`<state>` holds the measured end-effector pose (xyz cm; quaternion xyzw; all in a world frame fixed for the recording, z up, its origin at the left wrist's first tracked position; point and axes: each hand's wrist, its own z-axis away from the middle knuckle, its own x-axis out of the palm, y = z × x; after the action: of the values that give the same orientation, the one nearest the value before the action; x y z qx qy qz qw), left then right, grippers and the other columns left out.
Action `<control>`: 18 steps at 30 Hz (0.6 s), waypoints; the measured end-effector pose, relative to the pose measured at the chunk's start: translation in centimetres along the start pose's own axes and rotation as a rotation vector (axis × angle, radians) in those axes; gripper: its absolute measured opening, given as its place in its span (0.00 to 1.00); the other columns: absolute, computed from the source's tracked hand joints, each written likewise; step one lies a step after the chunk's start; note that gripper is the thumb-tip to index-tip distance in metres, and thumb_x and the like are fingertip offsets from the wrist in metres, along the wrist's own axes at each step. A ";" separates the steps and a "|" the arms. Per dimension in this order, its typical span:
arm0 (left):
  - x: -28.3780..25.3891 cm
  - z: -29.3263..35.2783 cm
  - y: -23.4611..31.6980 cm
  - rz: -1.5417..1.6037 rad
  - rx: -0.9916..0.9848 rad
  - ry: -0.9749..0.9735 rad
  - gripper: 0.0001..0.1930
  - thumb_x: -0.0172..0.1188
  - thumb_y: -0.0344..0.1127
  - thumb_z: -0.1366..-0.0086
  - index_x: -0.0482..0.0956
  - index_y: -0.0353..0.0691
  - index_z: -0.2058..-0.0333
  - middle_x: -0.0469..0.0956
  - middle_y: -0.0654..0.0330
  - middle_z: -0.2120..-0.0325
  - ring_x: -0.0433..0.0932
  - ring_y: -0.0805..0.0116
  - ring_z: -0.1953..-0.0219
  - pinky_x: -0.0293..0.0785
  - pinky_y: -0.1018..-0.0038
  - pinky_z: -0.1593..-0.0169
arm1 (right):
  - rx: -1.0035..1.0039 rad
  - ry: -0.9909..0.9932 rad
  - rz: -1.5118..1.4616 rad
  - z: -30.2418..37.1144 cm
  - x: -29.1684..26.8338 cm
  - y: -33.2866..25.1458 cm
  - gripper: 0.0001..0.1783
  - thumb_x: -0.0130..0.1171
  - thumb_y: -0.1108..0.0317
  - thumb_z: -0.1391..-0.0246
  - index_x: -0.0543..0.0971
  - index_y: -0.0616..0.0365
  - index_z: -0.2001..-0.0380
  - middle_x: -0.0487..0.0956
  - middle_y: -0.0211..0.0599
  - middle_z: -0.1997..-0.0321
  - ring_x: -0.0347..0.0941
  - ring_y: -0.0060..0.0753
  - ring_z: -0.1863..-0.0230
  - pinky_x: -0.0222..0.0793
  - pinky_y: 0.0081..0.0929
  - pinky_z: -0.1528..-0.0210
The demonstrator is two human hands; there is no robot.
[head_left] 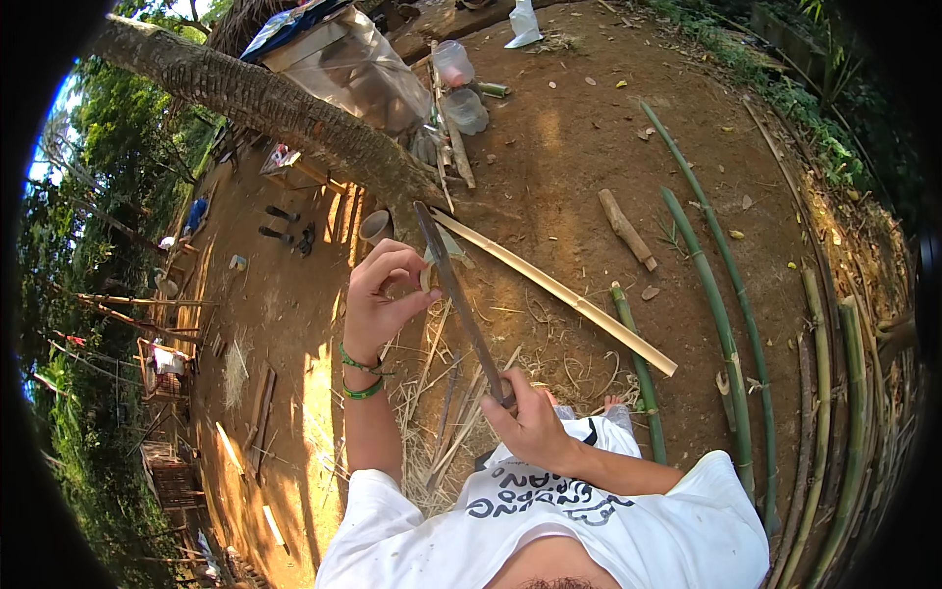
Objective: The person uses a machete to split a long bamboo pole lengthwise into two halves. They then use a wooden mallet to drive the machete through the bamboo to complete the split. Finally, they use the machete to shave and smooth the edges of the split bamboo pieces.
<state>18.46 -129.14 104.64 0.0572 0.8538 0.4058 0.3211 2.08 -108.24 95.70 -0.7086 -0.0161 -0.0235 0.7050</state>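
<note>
My right hand [530,424] is closed round the lower end of a long dark knife [456,285], whose blade slants up and away to the left in front of me. Close to the far half of the blade, my left hand [381,294] pinches a small pale strip [427,277] between thumb and fingers. The strip looks like split bamboo and stands beside the blade; whether they touch I cannot tell. Beyond the knife, a long split bamboo piece [559,293] lies on a slant, its pale inner side showing.
Thin shavings [442,422] litter the ground below my hands. Green bamboo poles [711,304] lie to the right, near a short log [626,228]. A leaning tree trunk [285,113] crosses the far left, with a bucket [375,227] at its foot. Dark sandals [280,224] lie further left.
</note>
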 end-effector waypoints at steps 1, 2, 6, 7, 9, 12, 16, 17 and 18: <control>0.0 0.1 -0.2 0.007 -0.002 0.004 0.20 0.76 0.17 0.52 0.82 0.34 0.59 0.78 0.60 0.61 0.78 0.74 0.63 0.81 0.77 0.62 | -0.004 -0.001 0.013 0.0 0.0 0.1 0.23 0.59 0.54 0.32 0.70 0.67 0.54 0.77 0.43 0.81 0.78 0.37 0.81 0.69 0.35 0.78; 0.0 0.1 -0.4 0.013 -0.004 0.008 0.20 0.76 0.17 0.52 0.82 0.34 0.59 0.78 0.60 0.61 0.78 0.74 0.63 0.81 0.77 0.63 | -0.017 0.007 0.003 -0.1 0.1 0.2 0.23 0.59 0.54 0.32 0.70 0.67 0.54 0.77 0.43 0.81 0.78 0.37 0.81 0.69 0.36 0.78; 0.2 0.1 -0.2 0.016 -0.005 0.016 0.20 0.76 0.17 0.51 0.82 0.34 0.58 0.78 0.60 0.61 0.78 0.74 0.62 0.81 0.77 0.62 | -0.036 0.025 -0.015 -0.2 0.4 0.6 0.23 0.59 0.54 0.33 0.70 0.67 0.54 0.76 0.41 0.82 0.76 0.36 0.82 0.67 0.34 0.79; 0.3 0.0 -0.2 -0.001 0.003 0.012 0.20 0.76 0.17 0.51 0.82 0.34 0.58 0.78 0.60 0.61 0.78 0.74 0.63 0.82 0.77 0.62 | -0.034 0.028 -0.014 -0.2 0.5 0.8 0.23 0.59 0.54 0.33 0.70 0.66 0.54 0.75 0.41 0.82 0.75 0.35 0.82 0.67 0.33 0.78; 0.5 -0.2 -0.2 -0.026 0.023 0.002 0.20 0.75 0.17 0.51 0.82 0.34 0.58 0.78 0.59 0.61 0.79 0.73 0.64 0.82 0.77 0.63 | -0.040 0.030 -0.066 -0.2 1.2 1.8 0.23 0.58 0.53 0.32 0.70 0.66 0.54 0.73 0.38 0.81 0.72 0.32 0.82 0.66 0.31 0.78; 1.4 -0.7 -0.3 -0.058 0.062 -0.013 0.20 0.75 0.17 0.50 0.82 0.34 0.57 0.78 0.59 0.61 0.79 0.73 0.65 0.83 0.77 0.65 | -0.008 0.024 -0.254 0.2 2.4 2.4 0.23 0.56 0.52 0.30 0.70 0.65 0.53 0.71 0.34 0.79 0.68 0.27 0.80 0.64 0.29 0.76; 2.2 -1.5 -0.1 -0.110 0.103 -0.013 0.20 0.75 0.18 0.50 0.82 0.33 0.58 0.78 0.58 0.62 0.79 0.72 0.66 0.84 0.76 0.66 | -0.011 0.057 -0.349 -0.2 3.8 2.6 0.23 0.52 0.50 0.28 0.69 0.64 0.52 0.72 0.33 0.76 0.69 0.22 0.76 0.65 0.28 0.73; 2.3 -1.6 -0.1 -0.125 0.107 -0.013 0.20 0.75 0.18 0.50 0.81 0.33 0.58 0.78 0.58 0.62 0.79 0.72 0.66 0.84 0.76 0.66 | 0.006 0.039 -0.372 -0.3 3.8 2.1 0.24 0.52 0.50 0.28 0.69 0.64 0.51 0.73 0.33 0.75 0.69 0.23 0.75 0.65 0.28 0.72; 2.2 -1.5 -0.2 -0.121 0.095 -0.011 0.20 0.75 0.18 0.50 0.81 0.33 0.57 0.77 0.59 0.61 0.78 0.73 0.64 0.82 0.77 0.64 | 0.022 0.022 -0.394 -0.2 3.7 1.4 0.24 0.52 0.49 0.28 0.69 0.64 0.51 0.73 0.34 0.74 0.69 0.23 0.74 0.66 0.28 0.71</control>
<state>15.86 -129.45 104.05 0.0229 0.8721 0.3445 0.3468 5.82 -108.48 94.47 -0.6836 -0.1471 -0.1686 0.6947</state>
